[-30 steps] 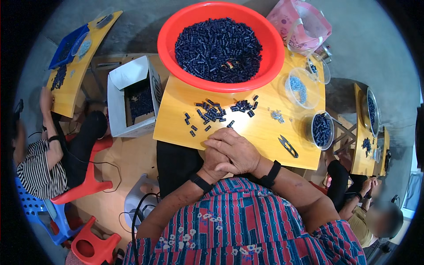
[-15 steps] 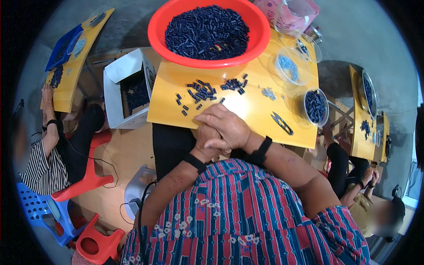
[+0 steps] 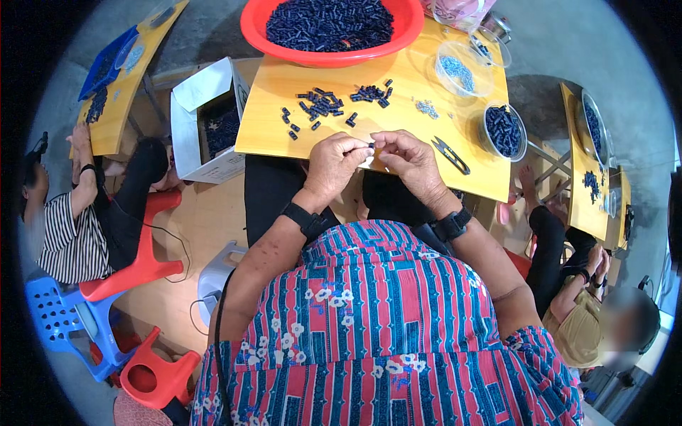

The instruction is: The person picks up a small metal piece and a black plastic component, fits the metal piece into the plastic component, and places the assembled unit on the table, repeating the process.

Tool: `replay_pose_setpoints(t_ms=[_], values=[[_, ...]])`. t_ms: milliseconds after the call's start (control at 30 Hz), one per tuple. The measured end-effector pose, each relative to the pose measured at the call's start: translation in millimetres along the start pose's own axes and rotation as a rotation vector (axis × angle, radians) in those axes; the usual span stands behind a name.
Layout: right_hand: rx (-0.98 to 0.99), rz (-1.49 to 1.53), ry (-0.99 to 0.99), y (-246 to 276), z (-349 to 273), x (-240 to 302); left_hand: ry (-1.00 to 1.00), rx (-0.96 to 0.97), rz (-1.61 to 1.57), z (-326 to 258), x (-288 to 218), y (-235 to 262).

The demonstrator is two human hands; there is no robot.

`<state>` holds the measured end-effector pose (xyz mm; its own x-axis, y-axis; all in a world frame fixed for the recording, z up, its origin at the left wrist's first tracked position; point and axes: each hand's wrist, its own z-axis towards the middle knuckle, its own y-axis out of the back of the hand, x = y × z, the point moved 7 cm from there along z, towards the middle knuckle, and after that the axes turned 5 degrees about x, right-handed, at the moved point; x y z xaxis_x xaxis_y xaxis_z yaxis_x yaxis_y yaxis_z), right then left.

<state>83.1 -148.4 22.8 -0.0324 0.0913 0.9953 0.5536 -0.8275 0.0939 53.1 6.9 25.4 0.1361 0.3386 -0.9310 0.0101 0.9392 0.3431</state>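
Left hand (image 3: 332,165): raised over the near edge of the table (image 3: 412,82); fingertips pinched on a small dark part (image 3: 371,145).

Right hand (image 3: 408,160): just beside the left, fingertips met at the same part; thumb and forefinger closed on it from the other side. The part is held between both hands, above the table's near edge, in front of the torso.

Table: yellow wooden top, bent by the lens.

Loose parts (image 3: 320,105): small dark blue pieces scattered in a cluster on the table, beyond the hands; a second cluster (image 3: 371,93) is seen just to its right.

Basin (image 3: 331,28): red, round, at the table's far edge, filled with dark blue pieces.

Snips (image 3: 450,155): dark, laid on the table just right of the right hand, untouched.

Clear cup (image 3: 458,69): holds pale small bits, far right of the table. Second cup (image 3: 503,131): holds dark blue pieces, at the right edge.

Box (image 3: 202,121): white carton, open, on the floor left of the table, dark pieces inside.

Wrist bands: a black one is worn on each wrist.

Other persons: one in a striped top (image 3: 64,227) seated at left by another table (image 3: 124,78); one at lower right (image 3: 575,312) beside a further table (image 3: 586,163).

Stools: red (image 3: 145,259) and blue (image 3: 60,316), at lower left.
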Motion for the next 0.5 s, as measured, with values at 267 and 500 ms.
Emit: replay_pose_setpoints(t_ms=[267, 500], values=[[-0.065, -0.130, 0.115, -6.0, 3.4, -9.4, -0.007, 0.052, -0.011, 0.8, -0.4, -2.1], [-0.064, -0.142, 0.111, -6.6, 4.0, -7.9, 0.016, 0.071, 0.015, 3.9, 3.7, 0.1]])
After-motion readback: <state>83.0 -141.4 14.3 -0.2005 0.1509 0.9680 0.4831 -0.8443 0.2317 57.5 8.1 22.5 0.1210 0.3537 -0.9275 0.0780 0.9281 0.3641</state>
